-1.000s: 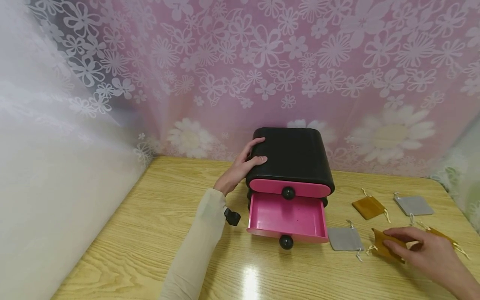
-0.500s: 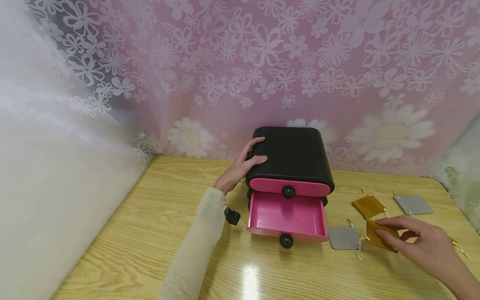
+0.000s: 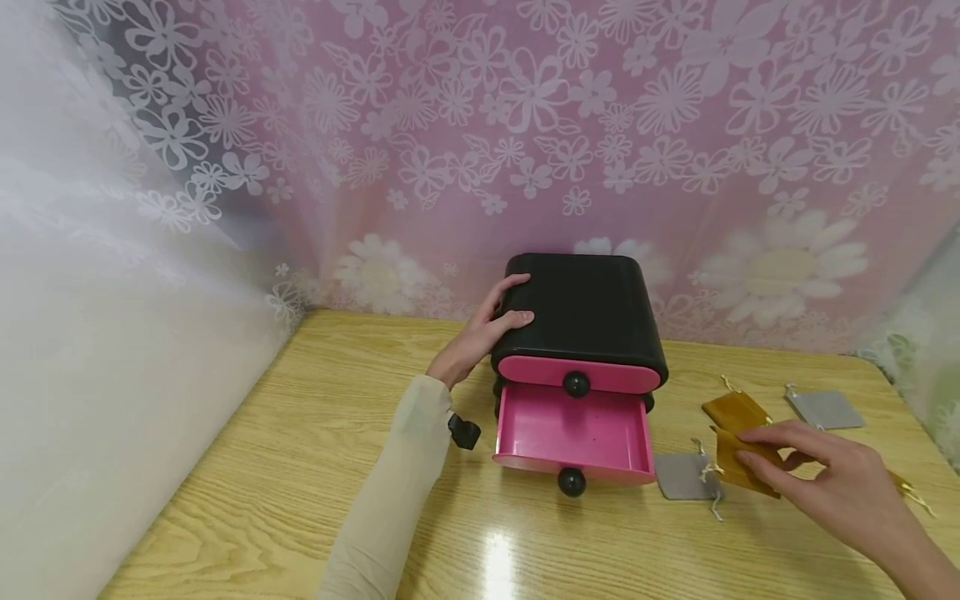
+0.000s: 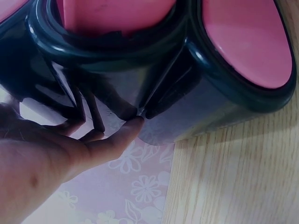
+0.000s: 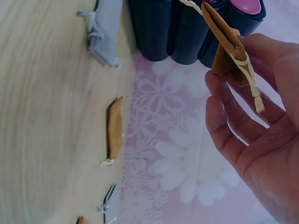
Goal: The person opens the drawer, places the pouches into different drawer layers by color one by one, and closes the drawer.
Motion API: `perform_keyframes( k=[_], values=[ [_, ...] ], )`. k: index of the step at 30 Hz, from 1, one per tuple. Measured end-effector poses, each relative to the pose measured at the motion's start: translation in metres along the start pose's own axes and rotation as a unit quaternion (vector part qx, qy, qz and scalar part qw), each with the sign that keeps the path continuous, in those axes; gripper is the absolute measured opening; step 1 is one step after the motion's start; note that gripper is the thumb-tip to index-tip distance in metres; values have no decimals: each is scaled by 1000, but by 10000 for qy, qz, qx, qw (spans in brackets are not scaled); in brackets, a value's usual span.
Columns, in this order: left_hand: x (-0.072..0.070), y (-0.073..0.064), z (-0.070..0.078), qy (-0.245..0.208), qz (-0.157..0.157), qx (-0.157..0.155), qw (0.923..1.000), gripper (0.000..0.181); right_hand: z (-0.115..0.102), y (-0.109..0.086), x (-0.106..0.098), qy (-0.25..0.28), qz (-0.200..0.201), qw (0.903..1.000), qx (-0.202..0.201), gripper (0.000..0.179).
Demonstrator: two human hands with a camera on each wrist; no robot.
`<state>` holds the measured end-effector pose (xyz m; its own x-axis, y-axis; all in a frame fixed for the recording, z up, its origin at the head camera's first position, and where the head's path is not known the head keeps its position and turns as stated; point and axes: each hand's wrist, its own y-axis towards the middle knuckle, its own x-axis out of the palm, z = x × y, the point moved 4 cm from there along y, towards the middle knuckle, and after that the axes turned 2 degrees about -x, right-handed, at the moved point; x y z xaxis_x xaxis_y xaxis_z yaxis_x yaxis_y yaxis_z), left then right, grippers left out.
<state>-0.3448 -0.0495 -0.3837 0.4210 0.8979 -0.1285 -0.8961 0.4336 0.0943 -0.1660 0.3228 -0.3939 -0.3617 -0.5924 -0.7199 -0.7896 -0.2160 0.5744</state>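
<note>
Held pouch (image 3: 731, 468): plain mustard brown, cords (image 5: 252, 84) cream. Back pouch (image 3: 733, 412): same brown, cords also cream. Near pouch (image 3: 681, 477) and far pouch (image 3: 828, 409): plain grey, pale grey ties. Cabinet (image 3: 588, 308): black. Open drawer (image 3: 577, 442): bright pink inside and out. Top drawer (image 3: 536, 372): pink front. Upper knob (image 3: 576, 384), lower knob (image 3: 572, 482): black. Table (image 3: 247, 467): yellowish wood, streaked grain. Curtain (image 3: 465, 217): pink shading to mauve, white flower outlines above, large white daisies below, centres pale yellow. Sleeve (image 3: 393, 492): plain cream. Wrist mount (image 3: 464, 432): black.
</note>
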Motion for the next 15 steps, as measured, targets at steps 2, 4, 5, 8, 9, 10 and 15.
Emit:
perform_keyframes(
  k=[2,4,5,8,9,10,15],
  values=[
    [0,0,0,-9,1,-11,10000,53,-4,2,0,38,29,9999,-112,45],
    [0,0,1,-44,-16,-18,10000,53,-7,4,0,59,65,9996,-257,47],
    [0,0,1,-56,-22,-22,10000,53,-9,6,0,62,74,9994,-318,48],
    [0,0,1,-35,-45,-33,10000,54,-14,9,1,120,89,9989,-452,50],
    [0,0,1,-20,-52,-43,10000,54,-15,9,1,149,94,9987,-476,51],
    [0,0,1,5,-51,-54,10000,54,-16,10,1,187,101,9986,-483,52],
    [1,1,1,58,-70,-77,9999,53,-23,13,2,420,162,9975,-539,54]
  ],
)
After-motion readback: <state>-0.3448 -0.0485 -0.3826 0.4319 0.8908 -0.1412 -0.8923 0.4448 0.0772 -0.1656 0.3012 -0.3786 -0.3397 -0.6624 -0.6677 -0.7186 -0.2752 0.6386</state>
